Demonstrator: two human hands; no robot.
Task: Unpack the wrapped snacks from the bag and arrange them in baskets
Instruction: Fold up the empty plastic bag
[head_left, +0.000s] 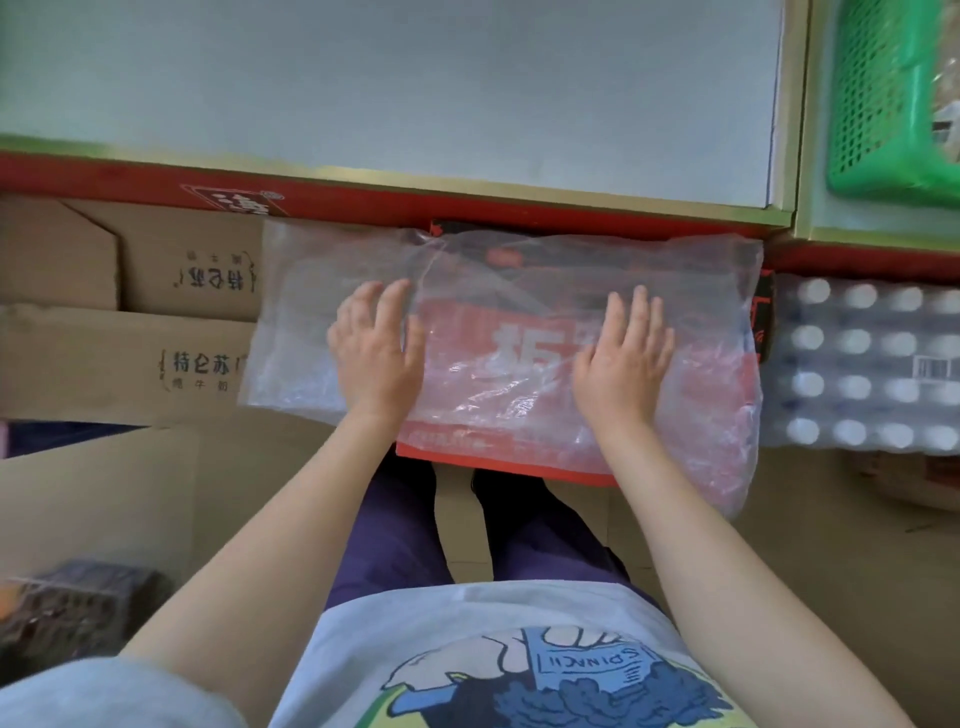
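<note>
Head view, looking down past a printed shirt and dark trousers. Clear plastic bag (519, 332) spread flat on top of a red carton (498, 457), just in front of the shelf edge (467, 184). Looks empty now, no snacks showing inside, so probably near the end of the unpacking. Left hand (374, 348) lying flat on the left part of the bag, fingers straight and a little spread, pressing down, not pinching. Right hand (626, 353) flat on the right part, fingers straight and close together, also pressing, nothing held inside it. Green basket (883, 104) up on the shelf at the far right, with something pale and wrapped inside, too blurry to name. Brown cardboard boxes (130, 322) to the left of the bag. Wrapped pack of bottles (862, 364) to the right, just beside the carton. Dark crate (72, 608) low on the left, well apart from the bag.

About the bag: very thin, very light, soft and crinkly. Floppy, no shape of its own. Slippery too, likely to slide on the smooth carton or puff up if let go. Not easy to break, but easy to tear if pulled hard. Best place to take hold: an edge or a corner, pinched between thumb and finger. Flat palms good only for smoothing or pushing air out.
</note>
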